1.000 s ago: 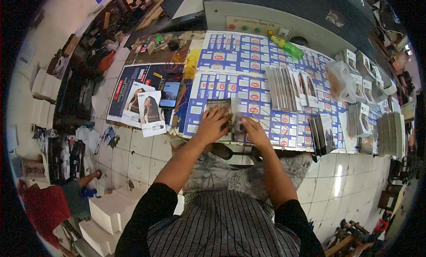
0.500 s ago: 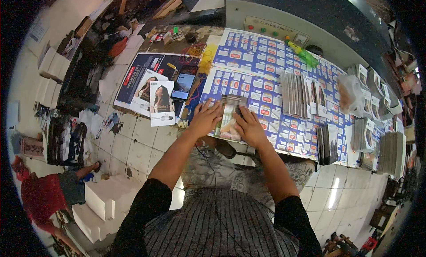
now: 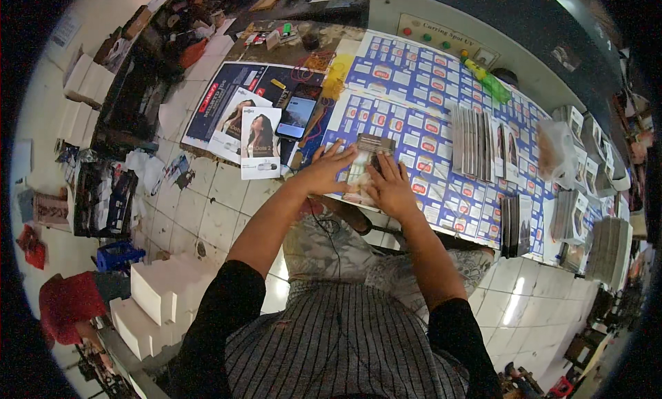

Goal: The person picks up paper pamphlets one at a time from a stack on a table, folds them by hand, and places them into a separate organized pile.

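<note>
At the table's near edge lies a small stack of printed leaflets (image 3: 376, 143), dark at its far end and paler toward me. My left hand (image 3: 327, 170) rests along its left side, fingers stretched out and the thumb reaching over the near part. From the right, my right hand (image 3: 393, 189) lies on the stack with its fingers spread across the top. Both palms hide much of the printed surface. Beneath everything, blue printed sheets (image 3: 441, 209) cover the tabletop.
Rows of leaflets (image 3: 472, 144) stand to the right, with another bundle (image 3: 514, 225) nearer me. A phone (image 3: 298, 116) and white printed cards (image 3: 261, 142) lie left. A green bottle (image 3: 493, 87) rests at the back. Someone in red (image 3: 69, 306) is at lower left, beside white paper stacks (image 3: 155, 292).
The view has shifted, moving the table slightly right and up. Both hands stay on the leaflet stack, the left thumb now reaching over it. The person in red has bent lower.
</note>
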`<state>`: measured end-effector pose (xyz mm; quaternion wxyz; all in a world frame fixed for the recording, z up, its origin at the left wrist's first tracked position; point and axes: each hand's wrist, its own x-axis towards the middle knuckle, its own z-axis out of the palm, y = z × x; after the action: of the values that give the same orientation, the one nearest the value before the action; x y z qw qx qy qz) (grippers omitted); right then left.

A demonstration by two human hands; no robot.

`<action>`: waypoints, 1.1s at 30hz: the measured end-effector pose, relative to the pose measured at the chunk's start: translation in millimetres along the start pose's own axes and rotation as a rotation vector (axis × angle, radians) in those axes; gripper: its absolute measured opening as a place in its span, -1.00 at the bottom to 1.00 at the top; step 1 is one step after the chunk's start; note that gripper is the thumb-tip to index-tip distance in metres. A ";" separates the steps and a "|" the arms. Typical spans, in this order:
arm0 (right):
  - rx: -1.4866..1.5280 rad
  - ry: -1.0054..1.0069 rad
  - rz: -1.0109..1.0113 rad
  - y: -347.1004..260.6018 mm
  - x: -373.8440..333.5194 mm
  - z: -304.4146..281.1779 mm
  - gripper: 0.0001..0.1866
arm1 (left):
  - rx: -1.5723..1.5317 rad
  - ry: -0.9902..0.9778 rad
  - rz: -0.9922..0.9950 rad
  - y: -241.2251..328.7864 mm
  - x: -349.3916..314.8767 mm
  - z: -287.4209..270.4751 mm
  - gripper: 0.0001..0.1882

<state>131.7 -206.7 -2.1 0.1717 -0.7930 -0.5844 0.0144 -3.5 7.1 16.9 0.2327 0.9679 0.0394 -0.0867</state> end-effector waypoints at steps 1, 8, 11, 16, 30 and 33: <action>-0.012 -0.005 -0.002 0.0 -0.2 0.9 -0.39 | -0.007 -0.023 0.006 0.0 0.1 -0.4 0.03; -0.035 -0.052 0.003 -3.4 1.6 0.2 -0.37 | -0.012 -0.006 0.033 -8.8 1.2 5.8 0.08; -0.032 -0.035 -0.003 -3.7 2.3 -1.9 -0.37 | -0.018 -0.020 0.028 -7.9 1.9 4.5 0.09; -0.007 -0.057 0.014 -4.7 1.9 -4.5 -0.42 | -0.017 -0.061 0.002 4.2 -1.2 -4.1 0.12; 0.167 0.051 0.063 14.6 -12.1 -9.2 -0.45 | 0.153 -0.044 0.009 12.4 4.8 -3.7 0.15; -0.065 0.272 0.470 53.5 -58.9 -20.5 -0.43 | 0.347 -0.066 -0.010 23.4 5.5 -16.6 0.10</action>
<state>166.9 -280.6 -8.7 0.2151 -0.9067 -0.3558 -0.0715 7.1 -6.0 40.9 0.0631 0.9899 0.0208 -0.1252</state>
